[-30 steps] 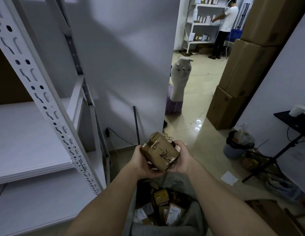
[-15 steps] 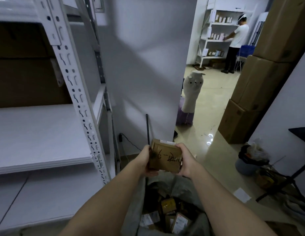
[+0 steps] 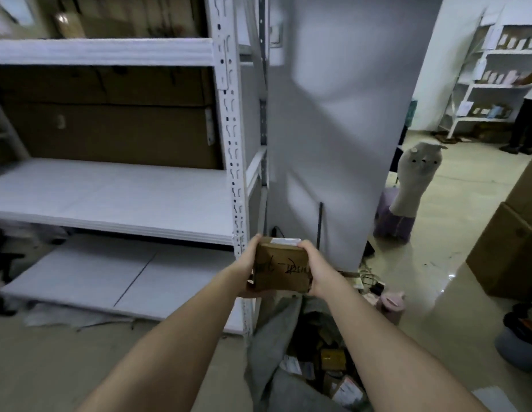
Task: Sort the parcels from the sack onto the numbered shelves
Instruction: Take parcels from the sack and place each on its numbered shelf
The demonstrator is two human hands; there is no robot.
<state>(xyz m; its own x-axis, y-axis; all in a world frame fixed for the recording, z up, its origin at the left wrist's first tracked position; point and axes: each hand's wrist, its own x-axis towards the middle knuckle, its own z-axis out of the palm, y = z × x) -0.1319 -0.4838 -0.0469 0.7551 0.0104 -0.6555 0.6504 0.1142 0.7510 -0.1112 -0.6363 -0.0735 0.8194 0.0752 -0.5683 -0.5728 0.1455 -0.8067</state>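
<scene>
Two hands hold one small brown parcel point(image 3: 281, 270) in the air above the open sack point(image 3: 288, 352), near the shelving unit's front corner post point(image 3: 233, 144). Left hand point(image 3: 250, 269) and right hand point(image 3: 316, 270) clamp opposite ends. It looks light, stiff cardboard, its taped faces perhaps slick; gripping the edges seems safest.

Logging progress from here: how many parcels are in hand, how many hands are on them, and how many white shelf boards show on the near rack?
Parcels in hand: 1, the brown box
Hands gripping it: 2, left hand, right hand
White shelf boards on the near rack: 3
Total: 6
</scene>
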